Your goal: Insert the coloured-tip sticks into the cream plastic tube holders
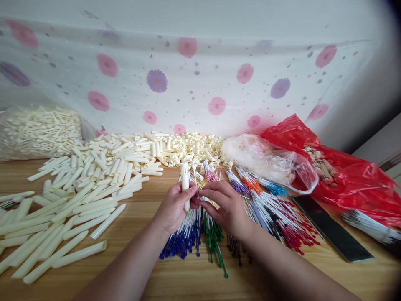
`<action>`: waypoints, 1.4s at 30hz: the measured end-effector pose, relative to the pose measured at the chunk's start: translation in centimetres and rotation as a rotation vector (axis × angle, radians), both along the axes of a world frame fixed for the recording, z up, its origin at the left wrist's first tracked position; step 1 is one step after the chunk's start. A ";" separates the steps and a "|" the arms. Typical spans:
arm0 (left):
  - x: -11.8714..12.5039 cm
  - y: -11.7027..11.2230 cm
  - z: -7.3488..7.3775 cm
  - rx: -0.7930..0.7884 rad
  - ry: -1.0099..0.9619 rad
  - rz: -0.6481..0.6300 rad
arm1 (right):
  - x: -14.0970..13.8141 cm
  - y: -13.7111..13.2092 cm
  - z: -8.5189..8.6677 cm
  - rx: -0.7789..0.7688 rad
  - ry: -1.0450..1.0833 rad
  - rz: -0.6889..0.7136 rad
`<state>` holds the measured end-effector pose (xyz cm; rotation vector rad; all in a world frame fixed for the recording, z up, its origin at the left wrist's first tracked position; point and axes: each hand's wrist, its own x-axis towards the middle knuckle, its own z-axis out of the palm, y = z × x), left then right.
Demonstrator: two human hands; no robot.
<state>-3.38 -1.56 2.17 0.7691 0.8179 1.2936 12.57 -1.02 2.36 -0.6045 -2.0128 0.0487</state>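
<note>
My left hand is closed around a white slotted pen barrel piece, held upright with its slotted end up. Close beside that piece stands a thin white pen refill; my right hand pinches its lower end, which looks pinkish purple. Fingers partly hide where the two hands meet. Below them on the table lie blue-ended refills and green-ended refills. Brown-ended refills show partly under my right wrist.
Long cream pen tubes spread over the left. Slotted pieces are heaped at the back, near a clear bag of small parts. To the right are red-ended refills, a black flat slab and a red plastic bag.
</note>
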 end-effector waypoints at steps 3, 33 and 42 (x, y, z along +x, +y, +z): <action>0.1 -0.2 0.3 -0.046 0.019 0.029 | 0.3 0.3 -0.2 0.017 -0.018 0.022; 0.4 -0.4 -0.7 0.051 0.230 -0.052 | 1.8 -0.1 0.7 0.124 0.166 -0.076; -0.6 0.0 -0.4 0.459 0.700 -0.057 | 4.8 -3.5 4.3 0.111 0.570 -0.151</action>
